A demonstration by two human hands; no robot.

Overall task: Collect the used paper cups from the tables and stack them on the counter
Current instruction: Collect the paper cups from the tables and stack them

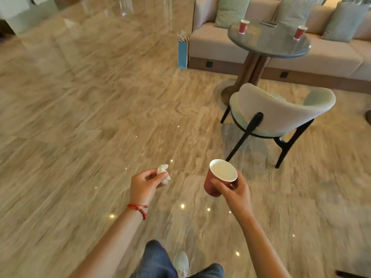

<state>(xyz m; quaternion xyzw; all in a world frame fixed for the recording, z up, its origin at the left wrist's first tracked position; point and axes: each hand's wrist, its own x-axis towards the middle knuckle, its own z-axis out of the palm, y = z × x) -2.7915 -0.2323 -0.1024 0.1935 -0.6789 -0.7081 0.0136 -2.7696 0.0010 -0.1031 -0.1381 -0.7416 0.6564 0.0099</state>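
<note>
My right hand (pixel 235 190) grips a red paper cup (pixel 217 178) with a white inside, held above the floor and tilted toward me. My left hand (pixel 145 184) pinches a crumpled white tissue (pixel 163 173). Two more red paper cups stand upright on the round grey table (pixel 269 42) at the upper right: one cup (pixel 243 26) near its left edge, the other cup (pixel 299 32) near its right edge. No counter is in view.
A pale upholstered chair (pixel 279 111) with dark legs stands in front of the table. Behind the table runs a beige sofa (pixel 331 55) with green cushions. A blue paper bag (pixel 182 54) leans at the sofa's left end. Polished marble floor (pixel 90 107) spreads to the left.
</note>
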